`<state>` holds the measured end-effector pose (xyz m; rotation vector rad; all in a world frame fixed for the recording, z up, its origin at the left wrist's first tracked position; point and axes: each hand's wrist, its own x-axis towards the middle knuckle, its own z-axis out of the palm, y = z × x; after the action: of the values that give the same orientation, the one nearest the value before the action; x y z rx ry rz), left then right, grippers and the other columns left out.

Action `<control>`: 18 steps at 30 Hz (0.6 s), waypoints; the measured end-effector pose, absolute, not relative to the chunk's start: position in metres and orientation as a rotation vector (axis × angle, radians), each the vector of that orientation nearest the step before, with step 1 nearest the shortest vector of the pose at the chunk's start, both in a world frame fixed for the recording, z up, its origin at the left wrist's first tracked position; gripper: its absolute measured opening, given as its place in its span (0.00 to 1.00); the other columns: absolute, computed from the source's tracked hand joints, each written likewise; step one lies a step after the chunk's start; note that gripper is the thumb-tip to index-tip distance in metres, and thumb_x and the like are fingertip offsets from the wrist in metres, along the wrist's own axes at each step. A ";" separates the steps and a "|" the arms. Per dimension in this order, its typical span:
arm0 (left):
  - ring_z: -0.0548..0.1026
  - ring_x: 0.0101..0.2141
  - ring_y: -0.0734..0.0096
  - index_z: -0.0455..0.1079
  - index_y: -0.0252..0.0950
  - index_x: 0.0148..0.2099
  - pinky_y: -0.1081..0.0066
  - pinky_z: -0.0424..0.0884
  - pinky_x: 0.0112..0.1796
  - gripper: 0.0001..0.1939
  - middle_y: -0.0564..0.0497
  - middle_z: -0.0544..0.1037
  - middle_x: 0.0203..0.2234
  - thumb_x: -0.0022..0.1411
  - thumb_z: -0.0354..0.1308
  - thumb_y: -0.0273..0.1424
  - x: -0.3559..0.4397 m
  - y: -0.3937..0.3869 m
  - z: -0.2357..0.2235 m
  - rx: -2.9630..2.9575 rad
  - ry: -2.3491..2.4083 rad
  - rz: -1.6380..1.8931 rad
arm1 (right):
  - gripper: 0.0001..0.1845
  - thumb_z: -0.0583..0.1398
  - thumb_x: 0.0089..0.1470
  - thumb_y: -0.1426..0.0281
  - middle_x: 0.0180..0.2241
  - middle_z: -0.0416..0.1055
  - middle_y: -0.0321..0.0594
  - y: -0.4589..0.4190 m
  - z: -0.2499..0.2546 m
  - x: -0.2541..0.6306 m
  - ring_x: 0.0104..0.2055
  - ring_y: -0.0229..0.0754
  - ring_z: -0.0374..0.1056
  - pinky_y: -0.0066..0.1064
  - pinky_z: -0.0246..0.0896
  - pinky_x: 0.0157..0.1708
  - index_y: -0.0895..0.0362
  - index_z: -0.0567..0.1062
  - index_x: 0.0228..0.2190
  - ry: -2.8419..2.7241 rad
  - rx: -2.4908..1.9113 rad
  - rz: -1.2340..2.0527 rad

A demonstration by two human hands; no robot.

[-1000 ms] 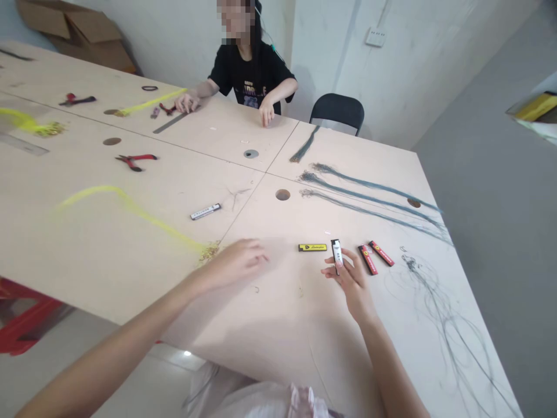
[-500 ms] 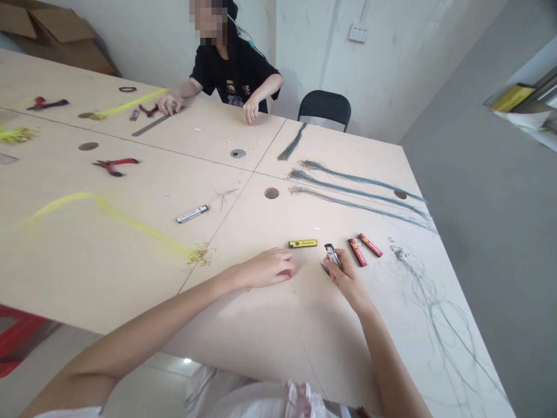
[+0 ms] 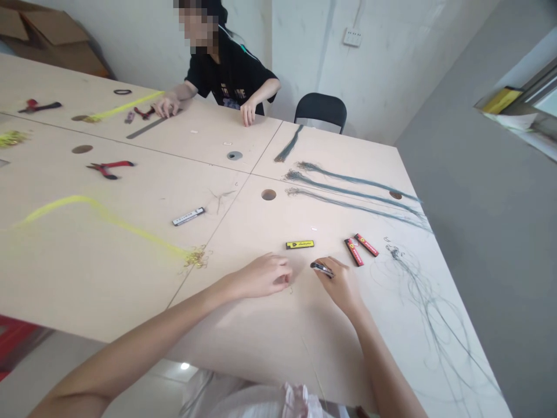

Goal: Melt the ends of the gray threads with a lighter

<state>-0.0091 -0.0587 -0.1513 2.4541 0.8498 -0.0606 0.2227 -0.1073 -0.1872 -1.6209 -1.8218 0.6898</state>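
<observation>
My left hand (image 3: pixel 267 276) rests low over the table, its thumb and fingers pinched together. Just below the fingertips hangs a small hook (image 3: pixel 291 291) on a thin line; part of that pale line (image 3: pixel 314 367) shows nearer my body. My right hand (image 3: pixel 342 284) is closed around a lighter (image 3: pixel 321 267), whose dark end points left toward my left hand. Beyond my hands lies a yellow lighter (image 3: pixel 300 245). Two red lighters, one (image 3: pixel 354 252) beside the other (image 3: pixel 366 245), lie past my right hand.
Blue-green bundles of hooked line (image 3: pixel 348 184) lie at the far right, a loose tangle (image 3: pixel 429 302) nearer. Yellow line (image 3: pixel 117 226), a white lighter (image 3: pixel 188 216) and red-handled pliers (image 3: pixel 111 169) are on the left. A person (image 3: pixel 230 75) sits across the table.
My right hand has shifted slightly left, turning the lighter from pointing upward to pointing left. The left hand stays nearly in place. The whole view has drifted a little.
</observation>
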 end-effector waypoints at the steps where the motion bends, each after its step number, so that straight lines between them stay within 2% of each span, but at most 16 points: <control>1: 0.75 0.39 0.64 0.76 0.36 0.38 0.69 0.64 0.44 0.05 0.49 0.76 0.35 0.64 0.58 0.27 -0.006 -0.060 -0.154 2.451 0.844 -0.056 | 0.06 0.59 0.57 0.67 0.31 0.75 0.39 -0.108 -0.187 0.222 0.32 0.42 0.71 0.30 0.59 0.32 0.53 0.76 0.32 -1.832 -1.636 0.681; 5: 0.76 0.40 0.63 0.76 0.37 0.37 0.69 0.65 0.44 0.05 0.49 0.77 0.35 0.63 0.58 0.26 -0.001 -0.060 -0.160 2.443 0.815 -0.073 | 0.07 0.63 0.53 0.64 0.32 0.72 0.39 -0.112 -0.187 0.219 0.28 0.40 0.69 0.29 0.57 0.29 0.54 0.75 0.31 -1.930 -1.724 0.547; 9: 0.76 0.39 0.62 0.75 0.35 0.35 0.69 0.65 0.43 0.05 0.48 0.78 0.34 0.63 0.58 0.24 0.000 -0.058 -0.158 2.442 0.801 -0.126 | 0.04 0.59 0.54 0.70 0.34 0.70 0.41 -0.113 -0.190 0.222 0.27 0.38 0.65 0.28 0.55 0.28 0.55 0.70 0.27 -2.018 -1.663 0.422; 12: 0.76 0.39 0.61 0.74 0.34 0.33 0.69 0.65 0.42 0.04 0.48 0.77 0.33 0.61 0.59 0.23 0.002 -0.057 -0.158 2.444 0.787 -0.171 | 0.05 0.57 0.52 0.75 0.34 0.70 0.43 -0.111 -0.192 0.224 0.30 0.41 0.66 0.30 0.56 0.31 0.55 0.69 0.26 -2.078 -1.628 0.304; 15: 0.75 0.37 0.60 0.72 0.34 0.31 0.68 0.65 0.41 0.03 0.47 0.76 0.32 0.58 0.60 0.23 0.005 -0.057 -0.159 2.436 0.789 -0.189 | 0.08 0.55 0.57 0.74 0.30 0.71 0.44 -0.109 -0.192 0.225 0.32 0.44 0.66 0.34 0.56 0.37 0.55 0.69 0.26 -2.124 -1.624 0.250; 18: 0.74 0.37 0.61 0.71 0.34 0.30 0.69 0.64 0.41 0.03 0.48 0.75 0.31 0.57 0.60 0.23 0.005 -0.056 -0.158 2.400 0.793 -0.179 | 0.09 0.55 0.61 0.74 0.24 0.70 0.41 -0.109 -0.191 0.226 0.30 0.44 0.66 0.35 0.56 0.38 0.55 0.71 0.28 -2.130 -1.620 0.294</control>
<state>0.0051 -0.0564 -0.1582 2.4002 0.7933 -0.1787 0.2262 -0.1090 -0.1907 -1.6203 -2.1302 0.2944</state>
